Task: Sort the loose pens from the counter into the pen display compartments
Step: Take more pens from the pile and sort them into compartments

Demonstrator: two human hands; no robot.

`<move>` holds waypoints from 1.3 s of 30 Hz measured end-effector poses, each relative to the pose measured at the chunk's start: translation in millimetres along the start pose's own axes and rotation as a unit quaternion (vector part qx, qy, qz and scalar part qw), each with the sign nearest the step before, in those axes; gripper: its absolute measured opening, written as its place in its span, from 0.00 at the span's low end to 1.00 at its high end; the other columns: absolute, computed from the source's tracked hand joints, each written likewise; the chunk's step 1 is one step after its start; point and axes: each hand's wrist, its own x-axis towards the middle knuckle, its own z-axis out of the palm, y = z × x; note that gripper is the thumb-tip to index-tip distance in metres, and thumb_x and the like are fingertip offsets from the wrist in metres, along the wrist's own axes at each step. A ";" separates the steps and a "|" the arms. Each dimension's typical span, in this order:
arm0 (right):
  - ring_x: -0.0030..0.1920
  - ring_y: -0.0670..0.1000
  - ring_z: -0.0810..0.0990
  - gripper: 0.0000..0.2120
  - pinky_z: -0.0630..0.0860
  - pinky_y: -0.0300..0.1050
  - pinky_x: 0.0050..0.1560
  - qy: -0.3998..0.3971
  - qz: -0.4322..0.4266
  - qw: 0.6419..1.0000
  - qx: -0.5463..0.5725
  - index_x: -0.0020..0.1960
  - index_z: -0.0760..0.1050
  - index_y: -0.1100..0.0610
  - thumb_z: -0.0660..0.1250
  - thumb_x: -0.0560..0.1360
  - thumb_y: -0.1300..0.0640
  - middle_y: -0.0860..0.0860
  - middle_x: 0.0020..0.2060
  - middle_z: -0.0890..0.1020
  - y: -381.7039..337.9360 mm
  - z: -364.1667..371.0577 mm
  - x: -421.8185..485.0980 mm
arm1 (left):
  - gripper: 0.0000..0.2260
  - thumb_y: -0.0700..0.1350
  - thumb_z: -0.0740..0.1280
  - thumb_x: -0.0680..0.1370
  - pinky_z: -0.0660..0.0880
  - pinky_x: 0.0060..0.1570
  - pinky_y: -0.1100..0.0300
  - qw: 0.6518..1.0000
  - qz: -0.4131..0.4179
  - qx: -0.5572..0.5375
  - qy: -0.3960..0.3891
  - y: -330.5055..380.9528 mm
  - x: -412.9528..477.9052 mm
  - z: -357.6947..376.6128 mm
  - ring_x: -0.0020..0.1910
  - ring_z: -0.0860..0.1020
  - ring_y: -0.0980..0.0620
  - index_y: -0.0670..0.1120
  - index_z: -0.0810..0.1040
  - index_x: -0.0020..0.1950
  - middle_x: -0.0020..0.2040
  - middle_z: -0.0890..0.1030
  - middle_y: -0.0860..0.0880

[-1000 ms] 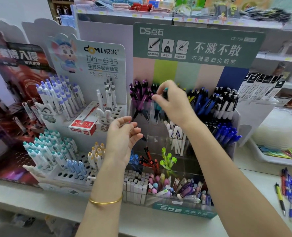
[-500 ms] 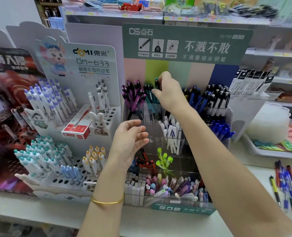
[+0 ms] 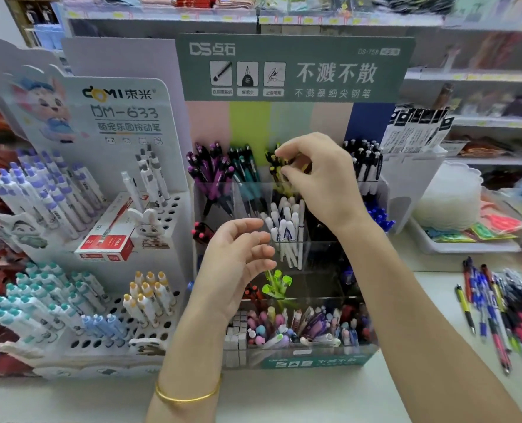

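Observation:
The clear tiered pen display (image 3: pixel 314 361) with a green header stands at the middle of the counter. Its top row holds purple pens (image 3: pixel 208 170), teal pens (image 3: pixel 244 167), black-and-yellow pens (image 3: pixel 273 161) and black-and-white pens (image 3: pixel 365 160). My right hand (image 3: pixel 317 181) reaches over the top row, and its thumb and fingertips pinch a black-and-yellow pen in that compartment. My left hand (image 3: pixel 238 264) hovers lower, in front of the white pens (image 3: pixel 287 222), with fingers loosely curled and holding nothing. Several loose pens (image 3: pixel 498 312) lie on the counter at the right.
A white stand (image 3: pixel 125 96) full of pastel pens stands to the left, with a red box (image 3: pixel 107 244) on it. At the right sit a white tray (image 3: pixel 467 247) and a stack of clear lids (image 3: pixel 449 199). Shelves run behind.
My right hand has moved to the right, from the teal pens to the black-and-yellow pens. My left hand has stayed low in front of the display, fingers relaxed.

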 end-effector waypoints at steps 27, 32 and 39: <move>0.41 0.51 0.78 0.12 0.74 0.45 0.43 0.019 0.555 0.827 -0.082 0.44 0.77 0.52 0.61 0.73 0.68 0.48 0.40 0.78 430.3 -318.4 -294.3 | 0.28 0.52 0.72 0.73 0.64 0.63 0.54 0.823 -0.034 0.565 -0.050 -400.0 63.3 417.9 0.63 0.66 0.42 0.40 0.67 0.67 0.63 0.67 0.41; 0.43 0.54 0.79 0.13 0.74 0.47 0.47 0.019 0.554 0.829 -0.069 0.45 0.75 0.50 0.61 0.72 0.68 0.47 0.39 0.76 455.4 -332.7 -303.6 | 0.33 0.58 0.69 0.75 0.66 0.62 0.52 0.787 -0.053 0.613 -0.037 -421.5 34.6 452.2 0.65 0.65 0.41 0.36 0.62 0.68 0.65 0.66 0.40; 0.43 0.56 0.79 0.12 0.73 0.44 0.44 0.010 0.568 0.822 -0.034 0.46 0.74 0.51 0.60 0.73 0.66 0.46 0.38 0.75 476.5 -335.0 -311.6 | 0.29 0.52 0.76 0.70 0.77 0.45 0.47 0.749 -0.002 0.662 -0.004 -448.1 38.0 464.5 0.50 0.75 0.37 0.33 0.71 0.59 0.53 0.74 0.36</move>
